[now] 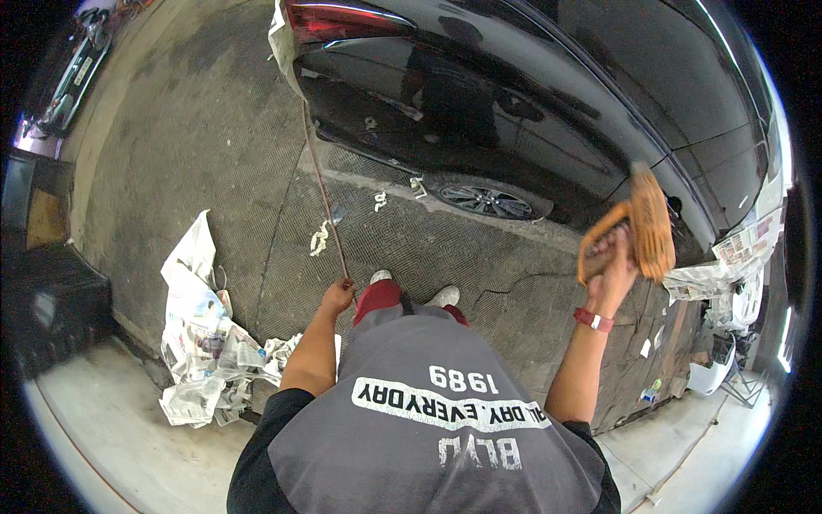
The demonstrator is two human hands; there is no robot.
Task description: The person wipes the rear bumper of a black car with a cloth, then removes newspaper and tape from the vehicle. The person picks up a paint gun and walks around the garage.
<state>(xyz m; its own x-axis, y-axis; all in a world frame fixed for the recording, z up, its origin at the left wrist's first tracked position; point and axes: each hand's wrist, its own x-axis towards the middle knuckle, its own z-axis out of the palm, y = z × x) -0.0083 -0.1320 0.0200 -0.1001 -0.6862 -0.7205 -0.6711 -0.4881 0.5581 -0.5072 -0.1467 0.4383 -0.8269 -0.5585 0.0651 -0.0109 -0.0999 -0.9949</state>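
My right hand is wrapped round the loop handle of an orange power tool. The tool is raised beside the dark car's side, its narrow upper end blurred by motion. Low by my left leg, my left hand is closed at the lower end of a thin reddish-brown line. This line, a cord or a rod, runs up toward the car's rear corner; I cannot tell which it is. The glossy black car fills the upper right, with a red tail light and a spoked wheel.
Crumpled newspaper lies to my left, and more newspaper is by the car at right. A dark cord crosses the patterned floor. White scraps lie near the wheel. A black box-like thing stands at far left.
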